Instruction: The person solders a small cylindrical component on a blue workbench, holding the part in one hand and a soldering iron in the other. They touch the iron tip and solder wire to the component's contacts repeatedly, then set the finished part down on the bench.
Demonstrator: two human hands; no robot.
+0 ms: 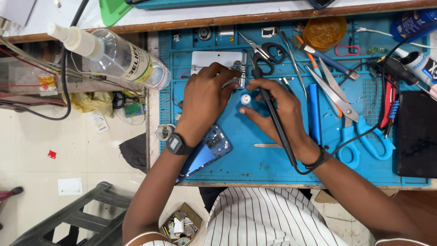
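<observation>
On the blue silicone work mat (255, 168), the right hand (277, 111) grips a black soldering iron (273, 118); the left hand (205, 98) presses fingers curled on a small circuit board (237, 68); at the mat's top edge, a round orange tub (324, 31) holds amber paste.

— Where are you looking from here?

— There is one view only, from the camera on your head. It looks almost straight down over your striped shirt (268, 218) onto the blue work mat (236, 164).

— Which way does it face?

— Forward and down: the mat's far edge and the wooden table edge (255, 19) run along the top of the frame, your chest sits at the bottom.

— How near is it?

— Close. Your left hand (205, 98) and right hand (282, 114) fill the centre, forearms entering from below. The floor (41, 136) shows at the left, beyond the table's side.

— Any shared ground with another view?

— None; this is the only camera.
</observation>
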